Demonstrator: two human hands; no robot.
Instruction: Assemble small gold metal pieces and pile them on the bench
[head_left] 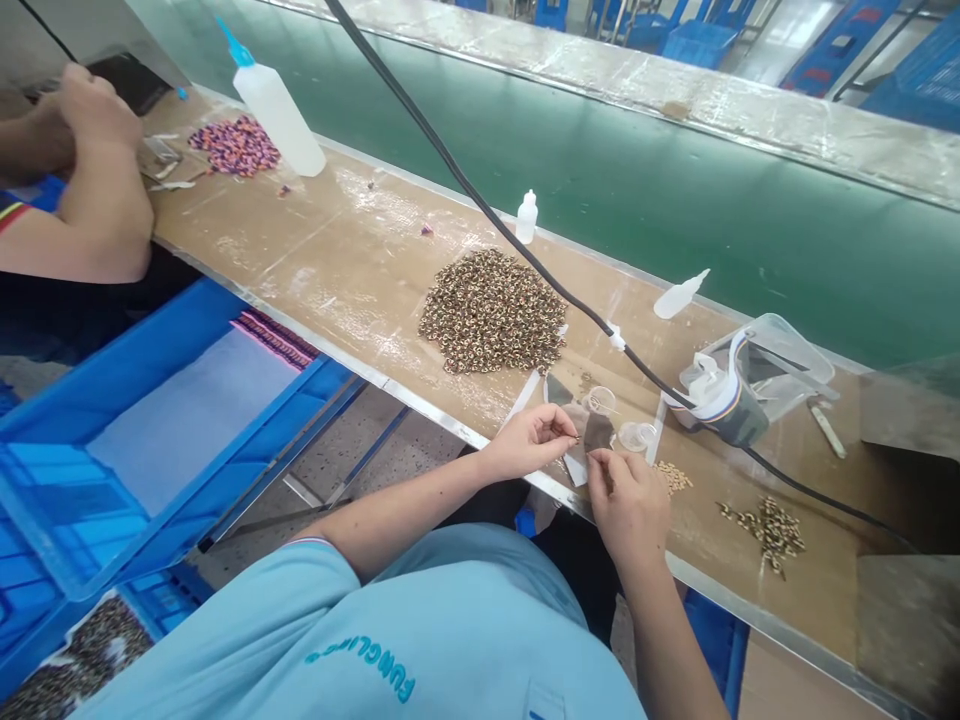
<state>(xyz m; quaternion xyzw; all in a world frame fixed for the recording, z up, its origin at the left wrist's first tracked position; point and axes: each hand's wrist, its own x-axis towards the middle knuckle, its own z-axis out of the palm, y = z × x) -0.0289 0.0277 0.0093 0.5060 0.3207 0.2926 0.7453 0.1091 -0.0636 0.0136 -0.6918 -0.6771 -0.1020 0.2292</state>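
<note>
My left hand (532, 440) is closed in a pinch at the table's front edge, with a tiny dark-and-gold piece at the fingertips. Just to its right, my right hand (630, 500) also pinches, thumb against finger; whatever is between them is too small to make out. Between and behind the hands lie a grey-brown patch (598, 431) and two small clear round dishes (600, 401). Beyond my left hand is a large heap of small gold-and-dark ring-like pieces (491, 315). Small tan pieces (673, 477) lie beside my right hand, and a smaller gold-and-dark pile (776, 532) sits farther right.
A black cable (450, 160) hangs across the table. White squeeze bottles (527, 218) stand or lie along the back edge. At right are a clear plastic box (787, 360) and a knife-like tool (826, 430). A co-worker's arm (105, 200) and blue crates (172, 430) are at left.
</note>
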